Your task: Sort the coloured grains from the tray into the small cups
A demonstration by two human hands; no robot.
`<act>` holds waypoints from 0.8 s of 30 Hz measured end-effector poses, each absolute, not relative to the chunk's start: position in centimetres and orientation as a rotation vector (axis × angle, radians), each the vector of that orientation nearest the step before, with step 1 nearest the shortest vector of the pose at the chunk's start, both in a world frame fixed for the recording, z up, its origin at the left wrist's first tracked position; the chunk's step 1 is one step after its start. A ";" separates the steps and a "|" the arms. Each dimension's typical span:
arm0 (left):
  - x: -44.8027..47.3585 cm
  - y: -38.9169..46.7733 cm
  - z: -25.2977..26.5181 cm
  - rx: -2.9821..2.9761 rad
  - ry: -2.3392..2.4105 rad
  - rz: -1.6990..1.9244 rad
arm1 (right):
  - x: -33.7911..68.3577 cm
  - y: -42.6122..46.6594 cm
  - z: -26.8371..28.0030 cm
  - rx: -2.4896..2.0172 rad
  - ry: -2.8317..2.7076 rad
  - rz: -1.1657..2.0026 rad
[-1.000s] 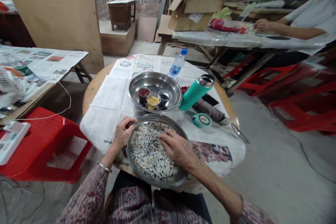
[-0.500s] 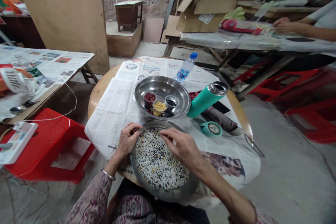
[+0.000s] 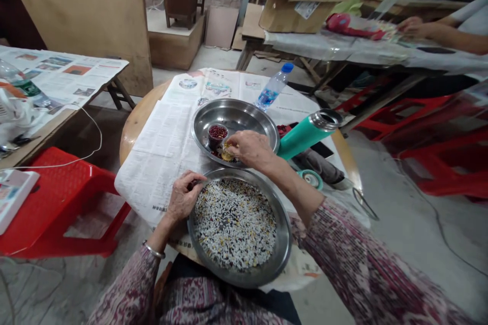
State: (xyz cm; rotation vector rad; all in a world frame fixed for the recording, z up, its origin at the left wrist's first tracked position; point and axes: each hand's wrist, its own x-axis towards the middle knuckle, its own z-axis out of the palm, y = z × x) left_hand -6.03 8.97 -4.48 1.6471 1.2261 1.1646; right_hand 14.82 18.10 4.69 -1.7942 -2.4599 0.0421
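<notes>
A round metal basin [image 3: 285, 233] in front of me holds a mix of white, black and yellow grains [image 3: 236, 226]. At its upper left rim is my left hand [image 3: 183, 197], its fingers curled closed; whatever lies inside them is hidden. Beyond it stands a second metal basin [image 3: 251, 106] with small clear cups in it. My right hand [image 3: 249, 147] reaches over that one, fingertips pinched together at the cup of yellow grains [image 3: 229, 153]. Left of those fingertips is a cup of red beans [image 3: 217, 134]. The cup of black grains is hidden behind my right hand.
Newspaper [image 3: 152, 147] covers the round table. A water bottle [image 3: 272, 87], a green flask [image 3: 307, 134] and its lid [image 3: 310, 179] stand on the right. Red stools [image 3: 72, 198] flank the table. Another person's hands [image 3: 415, 28] work at the back right table near a cardboard box [image 3: 301, 7].
My right hand has moved from above the grain mix in the near basin up to the yellow cup in the far basin. My left hand stays at the near rim. The view has shifted slightly.
</notes>
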 end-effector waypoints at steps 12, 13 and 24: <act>-6.0 9.1 -4.4 1.641 1.207 1.161 | 14.9 16.5 5.1 -1.761 -2.307 -0.032; -6.0 9.1 -4.4 1.640 1.205 1.158 | 15.1 15.3 5.3 -1.714 -2.296 -0.022; -6.0 9.3 -4.6 1.655 1.244 1.152 | 20.6 -0.3 -2.5 -1.871 -2.394 0.143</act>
